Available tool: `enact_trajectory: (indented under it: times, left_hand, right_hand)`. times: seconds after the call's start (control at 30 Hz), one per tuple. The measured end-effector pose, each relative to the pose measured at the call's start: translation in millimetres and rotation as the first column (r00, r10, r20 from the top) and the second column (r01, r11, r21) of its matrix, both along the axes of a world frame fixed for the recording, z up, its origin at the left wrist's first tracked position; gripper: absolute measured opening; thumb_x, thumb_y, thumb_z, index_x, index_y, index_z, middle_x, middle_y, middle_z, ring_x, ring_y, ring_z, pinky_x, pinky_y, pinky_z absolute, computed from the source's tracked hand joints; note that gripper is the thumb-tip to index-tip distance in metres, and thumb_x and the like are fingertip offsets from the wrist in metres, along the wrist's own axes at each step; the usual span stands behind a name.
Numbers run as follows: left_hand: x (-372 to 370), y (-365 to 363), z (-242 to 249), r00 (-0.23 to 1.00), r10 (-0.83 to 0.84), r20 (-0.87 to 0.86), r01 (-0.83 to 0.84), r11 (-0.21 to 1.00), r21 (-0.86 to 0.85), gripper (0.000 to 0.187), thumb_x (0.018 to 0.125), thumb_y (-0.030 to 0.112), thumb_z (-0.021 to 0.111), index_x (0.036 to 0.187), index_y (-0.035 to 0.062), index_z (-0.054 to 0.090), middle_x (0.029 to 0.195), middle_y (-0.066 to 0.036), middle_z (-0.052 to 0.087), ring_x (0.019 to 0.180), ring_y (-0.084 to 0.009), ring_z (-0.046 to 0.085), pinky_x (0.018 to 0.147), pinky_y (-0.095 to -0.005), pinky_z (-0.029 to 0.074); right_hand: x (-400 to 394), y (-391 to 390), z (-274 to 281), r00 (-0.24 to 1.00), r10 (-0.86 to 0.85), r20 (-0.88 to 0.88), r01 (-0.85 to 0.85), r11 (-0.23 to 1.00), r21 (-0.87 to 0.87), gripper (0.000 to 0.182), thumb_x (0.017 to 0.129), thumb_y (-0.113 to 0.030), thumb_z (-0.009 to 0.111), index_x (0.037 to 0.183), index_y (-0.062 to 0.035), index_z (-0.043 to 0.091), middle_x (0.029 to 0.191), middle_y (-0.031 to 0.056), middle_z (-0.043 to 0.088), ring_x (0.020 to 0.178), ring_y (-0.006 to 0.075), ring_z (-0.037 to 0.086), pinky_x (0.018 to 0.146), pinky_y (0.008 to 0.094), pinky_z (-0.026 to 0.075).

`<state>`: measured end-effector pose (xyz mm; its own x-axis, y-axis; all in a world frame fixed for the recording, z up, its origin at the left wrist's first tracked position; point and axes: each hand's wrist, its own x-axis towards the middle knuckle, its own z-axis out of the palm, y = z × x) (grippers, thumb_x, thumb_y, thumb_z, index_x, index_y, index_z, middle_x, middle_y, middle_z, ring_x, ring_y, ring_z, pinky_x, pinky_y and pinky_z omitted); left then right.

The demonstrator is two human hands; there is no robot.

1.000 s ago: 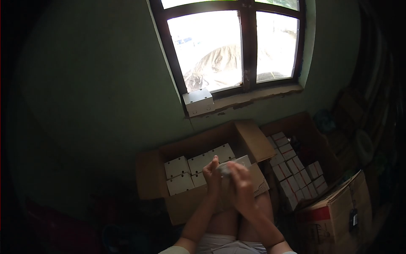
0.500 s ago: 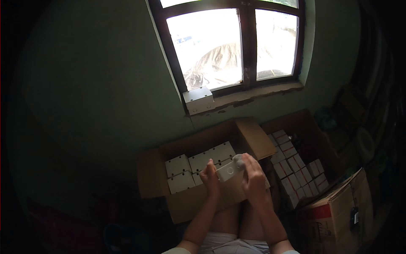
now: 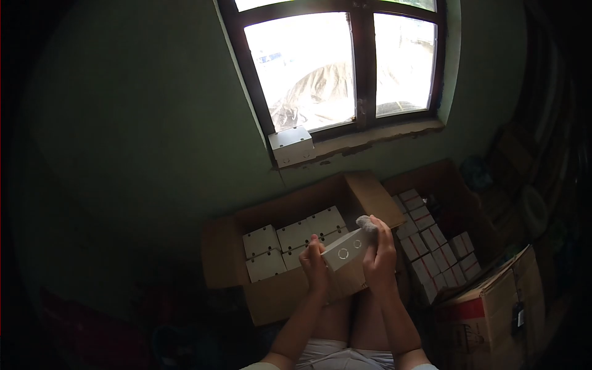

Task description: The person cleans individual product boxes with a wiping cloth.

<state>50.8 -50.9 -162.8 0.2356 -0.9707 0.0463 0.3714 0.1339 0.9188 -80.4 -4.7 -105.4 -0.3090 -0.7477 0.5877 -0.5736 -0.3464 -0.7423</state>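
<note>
Box (image 3: 349, 248) — btwn L-hand (image 3: 315, 262), R-hand (image 3: 380, 256)

Box (image 3: 343, 251), near carton (image 3: 265, 302): ends behind left hand (image 3: 315, 265), right hand (image 3: 380, 256).
Rag (image 3: 365, 222): partly covered.
Window (image 3: 365, 74), beyond carton: top cut off.
Red thing (image 3: 92, 327), left of carton: too dark.

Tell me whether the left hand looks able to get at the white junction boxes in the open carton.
Likely yes: the left hand appears close to the white junction boxes, and the open carton leaves the way free. It grips another junction box, though, so it would probably need to let go first.
</note>
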Motion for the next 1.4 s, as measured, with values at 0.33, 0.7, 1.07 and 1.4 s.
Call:
enact_trajectory:
  times: [0.33, 0.7, 1.07, 1.4]
  left_hand:
    - [14, 14, 6, 0.532, -0.831, -0.16, 0.82, 0.553, -0.145, 0.066, 0.098, 0.055, 0.051, 0.136, 0.0011, 0.045, 0.115, -0.003, 0.057, 0.109, -0.0102, 0.053, 0.093, -0.0242, 0.043]
    - [25, 5, 27, 0.837, -0.532, 0.133, 0.536, 0.844, 0.002, 0.033, 0.102, 0.019, 0.044, 0.129, 0.0001, 0.052, 0.109, -0.004, 0.06, 0.099, -0.0095, 0.056, 0.087, -0.023, 0.046]
    - [-1, 13, 19, 0.995, 0.077, 0.057, -0.081, 0.994, 0.071, 0.057, 0.102, 0.04, 0.04, 0.056, 0.0067, 0.049, 0.054, 0.004, 0.044, 0.05, -0.0066, 0.039, 0.05, -0.0279, 0.032]
    - [1, 9, 19, 0.968, 0.191, 0.164, -0.175, 0.979, -0.103, 0.053, 0.1, 0.022, 0.046, 0.05, 0.0055, 0.042, 0.048, 0.002, 0.039, 0.05, -0.0076, 0.035, 0.059, -0.0294, 0.035]
  right_hand:
    - [8, -5, 10, 0.989, -0.061, 0.133, 0.078, 0.989, -0.128, 0.035, 0.091, 0.001, 0.04, 0.124, 0.0017, 0.052, 0.118, 0.0203, 0.058, 0.111, 0.0346, 0.058, 0.098, 0.0407, 0.045]
    - [29, 6, -4, 0.929, 0.201, -0.312, -0.223, 0.974, -0.036, 0.044, 0.082, 0.003, 0.053, 0.125, -0.0008, 0.058, 0.127, 0.0211, 0.058, 0.124, 0.04, 0.054, 0.105, 0.048, 0.044]
    - [37, 22, -24, 0.947, 0.053, -0.317, -0.066, 0.997, -0.032, 0.042, 0.085, 0.004, 0.055, 0.127, -0.0008, 0.058, 0.13, 0.021, 0.056, 0.125, 0.0415, 0.053, 0.104, 0.0485, 0.045]
    - [19, 31, -44, 0.926, -0.175, -0.335, 0.21, 0.975, 0.071, 0.056, 0.088, 0.001, 0.054, 0.143, -0.0021, 0.046, 0.144, 0.0228, 0.045, 0.134, 0.0412, 0.045, 0.105, 0.0455, 0.044]
